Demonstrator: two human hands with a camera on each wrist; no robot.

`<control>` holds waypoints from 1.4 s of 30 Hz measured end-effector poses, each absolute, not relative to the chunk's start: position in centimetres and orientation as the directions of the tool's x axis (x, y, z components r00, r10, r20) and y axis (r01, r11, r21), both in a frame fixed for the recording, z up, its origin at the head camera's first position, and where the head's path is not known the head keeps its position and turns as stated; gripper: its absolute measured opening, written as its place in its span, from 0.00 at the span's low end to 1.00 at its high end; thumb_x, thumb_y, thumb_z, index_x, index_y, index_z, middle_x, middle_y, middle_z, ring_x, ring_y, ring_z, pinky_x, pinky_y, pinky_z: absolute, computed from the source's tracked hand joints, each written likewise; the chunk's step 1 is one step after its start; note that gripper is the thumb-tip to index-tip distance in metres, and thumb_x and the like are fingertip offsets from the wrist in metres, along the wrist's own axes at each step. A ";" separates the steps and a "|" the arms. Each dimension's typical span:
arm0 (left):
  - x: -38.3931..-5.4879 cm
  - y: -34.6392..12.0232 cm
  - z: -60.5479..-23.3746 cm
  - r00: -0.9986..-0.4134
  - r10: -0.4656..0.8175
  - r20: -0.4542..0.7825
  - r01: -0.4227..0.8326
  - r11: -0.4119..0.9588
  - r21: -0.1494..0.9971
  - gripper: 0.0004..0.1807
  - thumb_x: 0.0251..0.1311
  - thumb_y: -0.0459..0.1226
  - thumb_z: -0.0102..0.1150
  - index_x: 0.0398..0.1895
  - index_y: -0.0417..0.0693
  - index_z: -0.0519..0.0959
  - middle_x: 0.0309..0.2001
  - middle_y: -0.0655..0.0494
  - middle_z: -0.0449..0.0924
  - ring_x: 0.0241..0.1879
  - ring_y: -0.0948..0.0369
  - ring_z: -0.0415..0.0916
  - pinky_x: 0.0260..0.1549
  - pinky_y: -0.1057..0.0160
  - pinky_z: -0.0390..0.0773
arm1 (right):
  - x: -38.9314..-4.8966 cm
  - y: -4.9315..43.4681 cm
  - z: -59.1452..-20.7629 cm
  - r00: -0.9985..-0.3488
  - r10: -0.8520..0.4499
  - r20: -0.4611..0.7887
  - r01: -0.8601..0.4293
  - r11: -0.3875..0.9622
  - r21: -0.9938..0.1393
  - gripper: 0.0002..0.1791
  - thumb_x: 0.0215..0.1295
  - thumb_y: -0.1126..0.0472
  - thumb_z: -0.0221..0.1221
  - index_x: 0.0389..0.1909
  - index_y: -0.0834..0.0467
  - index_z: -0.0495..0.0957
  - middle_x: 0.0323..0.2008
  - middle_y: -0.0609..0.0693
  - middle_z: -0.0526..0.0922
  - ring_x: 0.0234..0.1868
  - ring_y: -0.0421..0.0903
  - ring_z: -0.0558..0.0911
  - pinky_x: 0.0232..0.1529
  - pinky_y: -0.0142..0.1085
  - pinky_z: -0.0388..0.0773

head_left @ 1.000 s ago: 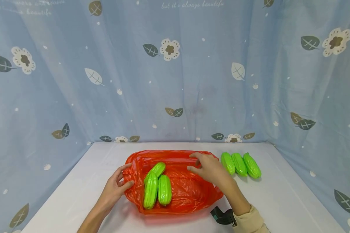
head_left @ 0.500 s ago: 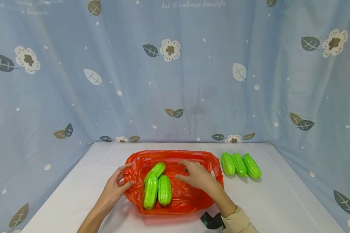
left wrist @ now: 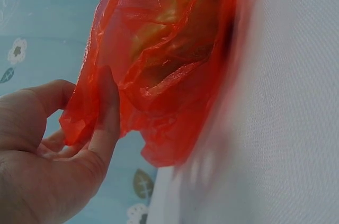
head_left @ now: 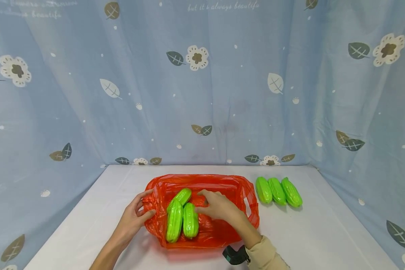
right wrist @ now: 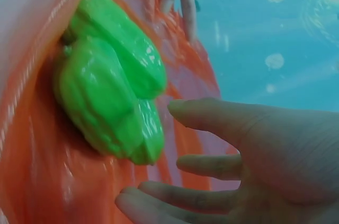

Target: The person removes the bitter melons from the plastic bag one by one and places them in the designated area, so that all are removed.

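A red plastic bag (head_left: 219,228) lies spread with its mouth up on the table, three bright green, ridged gourds (head_left: 174,221) inside its left part. My left hand (head_left: 133,215) holds the bag's left edge; in the left wrist view the thumb (left wrist: 108,113) and fingers lie on either side of the red film. Over the middle of the bag my right hand (head_left: 219,206) hovers with fingers apart and nothing between them. In the right wrist view its fingertips (right wrist: 183,110) point at the gourds (right wrist: 100,97), close beside them but apart.
Three more green gourds (head_left: 278,191) lie side by side on the white table (head_left: 317,225), right of the bag. A blue patterned curtain (head_left: 229,97) encloses the back and sides. A black device (head_left: 235,255) is at the right wrist.
My right hand has moved left, from above the bag's right rim to near the gourds inside. The left hand stays at the bag's left edge.
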State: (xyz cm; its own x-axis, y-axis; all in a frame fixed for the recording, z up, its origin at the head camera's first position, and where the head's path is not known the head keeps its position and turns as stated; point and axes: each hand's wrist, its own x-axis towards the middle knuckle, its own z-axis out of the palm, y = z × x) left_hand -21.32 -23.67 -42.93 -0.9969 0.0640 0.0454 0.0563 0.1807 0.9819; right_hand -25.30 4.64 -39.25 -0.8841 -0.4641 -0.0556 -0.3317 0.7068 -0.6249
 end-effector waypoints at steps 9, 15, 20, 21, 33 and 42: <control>-21.2 -23.7 -42.9 -0.996 0.065 0.053 0.064 0.185 0.981 0.34 0.54 0.33 0.59 0.64 0.61 0.59 0.59 0.49 0.67 0.47 0.59 0.77 0.38 0.60 0.81 | -24.7 3.1 -40.0 -0.869 -0.481 -0.119 -0.284 0.680 -0.676 0.36 0.51 0.45 0.63 0.59 0.55 0.66 0.20 0.47 0.75 0.19 0.49 0.79 0.19 0.33 0.75; -21.3 -23.8 -42.9 -0.996 0.063 0.062 0.073 0.198 0.977 0.35 0.54 0.34 0.59 0.64 0.60 0.58 0.59 0.48 0.66 0.47 0.59 0.77 0.38 0.61 0.81 | -24.5 2.6 -40.6 -0.870 -0.477 -0.125 -0.262 0.663 -0.702 0.36 0.51 0.45 0.63 0.60 0.55 0.65 0.21 0.47 0.76 0.18 0.49 0.80 0.19 0.35 0.76; -21.2 -23.7 -42.9 -0.996 0.063 0.062 0.073 0.198 0.977 0.35 0.54 0.34 0.59 0.64 0.59 0.58 0.59 0.48 0.67 0.47 0.59 0.77 0.38 0.61 0.81 | -24.4 2.2 -40.8 -0.884 -0.445 -0.146 -0.225 0.677 -0.701 0.38 0.50 0.45 0.64 0.60 0.56 0.64 0.34 0.49 0.78 0.18 0.48 0.80 0.20 0.36 0.77; -21.2 -23.7 -42.9 -0.996 0.063 0.063 0.074 0.198 0.977 0.35 0.54 0.33 0.59 0.65 0.59 0.58 0.59 0.47 0.67 0.47 0.58 0.77 0.38 0.61 0.81 | -24.4 2.1 -40.8 -0.886 -0.437 -0.152 -0.215 0.679 -0.702 0.38 0.49 0.45 0.64 0.60 0.56 0.64 0.36 0.49 0.78 0.18 0.48 0.80 0.20 0.36 0.77; -21.1 -23.7 -42.7 -0.995 0.072 0.063 0.076 0.197 0.977 0.35 0.54 0.34 0.59 0.65 0.58 0.58 0.60 0.46 0.66 0.48 0.58 0.76 0.38 0.62 0.81 | -24.7 1.7 -41.4 -0.878 -0.442 -0.185 -0.183 0.666 -0.723 0.36 0.50 0.47 0.64 0.59 0.56 0.65 0.38 0.51 0.77 0.18 0.45 0.80 0.21 0.37 0.79; -21.1 -23.6 -42.6 -0.996 0.073 0.060 0.073 0.190 0.979 0.34 0.54 0.34 0.59 0.64 0.58 0.58 0.60 0.45 0.66 0.48 0.56 0.76 0.38 0.62 0.81 | -24.8 1.6 -41.5 -0.870 -0.458 -0.184 -0.171 0.631 -0.757 0.34 0.51 0.50 0.65 0.58 0.58 0.66 0.33 0.50 0.77 0.19 0.44 0.80 0.20 0.38 0.79</control>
